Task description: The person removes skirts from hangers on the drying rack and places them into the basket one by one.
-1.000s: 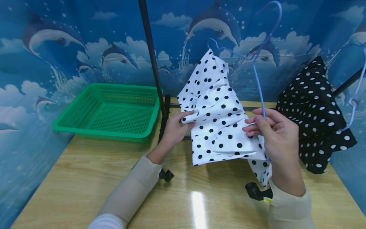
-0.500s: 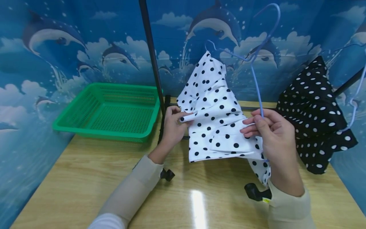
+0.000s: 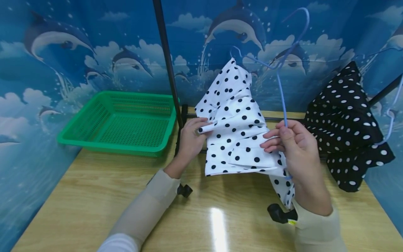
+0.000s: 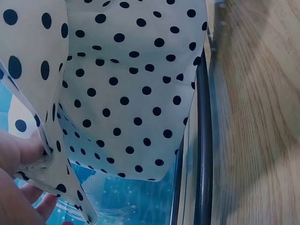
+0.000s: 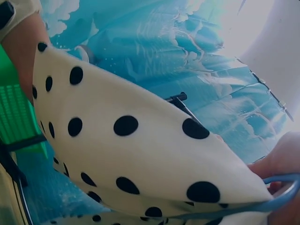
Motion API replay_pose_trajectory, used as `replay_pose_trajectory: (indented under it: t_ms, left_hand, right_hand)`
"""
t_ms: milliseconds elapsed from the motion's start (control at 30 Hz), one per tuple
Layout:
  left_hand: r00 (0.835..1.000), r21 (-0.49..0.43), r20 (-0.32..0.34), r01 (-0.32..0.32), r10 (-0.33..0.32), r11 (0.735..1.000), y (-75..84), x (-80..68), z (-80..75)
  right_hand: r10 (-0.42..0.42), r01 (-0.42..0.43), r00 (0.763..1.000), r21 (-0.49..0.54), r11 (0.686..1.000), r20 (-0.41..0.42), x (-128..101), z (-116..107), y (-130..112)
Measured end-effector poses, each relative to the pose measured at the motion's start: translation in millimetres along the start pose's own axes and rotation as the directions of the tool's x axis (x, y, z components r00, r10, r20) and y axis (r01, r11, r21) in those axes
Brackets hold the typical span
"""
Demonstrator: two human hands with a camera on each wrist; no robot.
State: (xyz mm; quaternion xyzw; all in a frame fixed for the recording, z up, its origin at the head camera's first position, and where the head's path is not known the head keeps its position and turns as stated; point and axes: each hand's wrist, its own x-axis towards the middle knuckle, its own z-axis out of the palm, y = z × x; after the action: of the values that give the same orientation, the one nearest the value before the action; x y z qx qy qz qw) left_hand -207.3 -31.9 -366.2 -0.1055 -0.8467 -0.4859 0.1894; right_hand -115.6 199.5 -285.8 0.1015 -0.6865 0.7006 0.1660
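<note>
A white garment with black polka dots (image 3: 237,112) hangs in creases on a blue wire hanger (image 3: 281,87), held above the table. My left hand (image 3: 190,138) pinches the garment's left edge, where a small fold sticks out between thumb and fingers. In the left wrist view the thumb and fingers (image 4: 21,154) lie on both sides of that cloth edge. My right hand (image 3: 297,150) pinches the right side of the hanger between thumb and index finger, its other fingers against the cloth. The right wrist view shows the hanger's bent end (image 5: 281,194) beside the cloth.
A green plastic basket (image 3: 111,146) stands at the back left of the wooden table (image 3: 126,189). Beside it rises a black rack pole (image 3: 167,56). At the right hangs a black garment with white dots (image 3: 346,122). A dolphin-print curtain (image 3: 94,21) covers the back.
My right hand has moved slightly left, and the hanger's hook sits a little lower. The garment's lower left corner has shifted up and left. My left hand has closed tighter on the cloth edge.
</note>
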Motion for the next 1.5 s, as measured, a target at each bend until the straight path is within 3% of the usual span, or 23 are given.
replay_pose_trajectory:
  t_ms: [233, 433, 767, 1033, 1333, 1500]
  left_hand:
    - [1.000, 0.011, -0.013, 0.001, -0.001, 1.000, -1.6, 2.9, -0.3]
    - [1.000, 0.008, -0.018, 0.000, 0.000, 1.000, -4.6, 4.9, 0.3]
    - [1.000, 0.019, -0.016, 0.011, -0.011, 1.000, -6.5, 6.4, 0.4]
    - [1.000, 0.013, -0.020, 0.001, -0.001, 1.000, -6.8, 5.2, -0.4]
    - [0.999, -0.042, -0.022, 0.029, -0.030, 0.999, -8.2, 3.4, -1.4]
    - [0.999, -0.002, -0.004, 0.053, -0.053, 0.999, -7.5, 3.0, -1.4]
  right_hand:
    - [0.003, -0.004, 1.000, 0.088, 0.996, 0.017, 0.3, 3.9, 1.5]
    - [0.011, -0.013, 1.000, 0.069, 0.998, 0.023, 1.2, 5.3, 2.4]
    - [0.050, -0.061, 0.992, 0.096, 0.993, 0.119, 0.4, 3.7, 3.0]
    - [0.104, -0.104, 0.995, -0.033, 0.994, -0.002, -0.4, 8.3, 1.8]
    - [0.088, -0.089, 0.995, -0.025, 0.996, -0.049, 0.6, 10.0, 4.2]
    - [0.075, -0.076, 0.996, -0.024, 0.997, -0.051, 0.7, 9.0, 5.2]
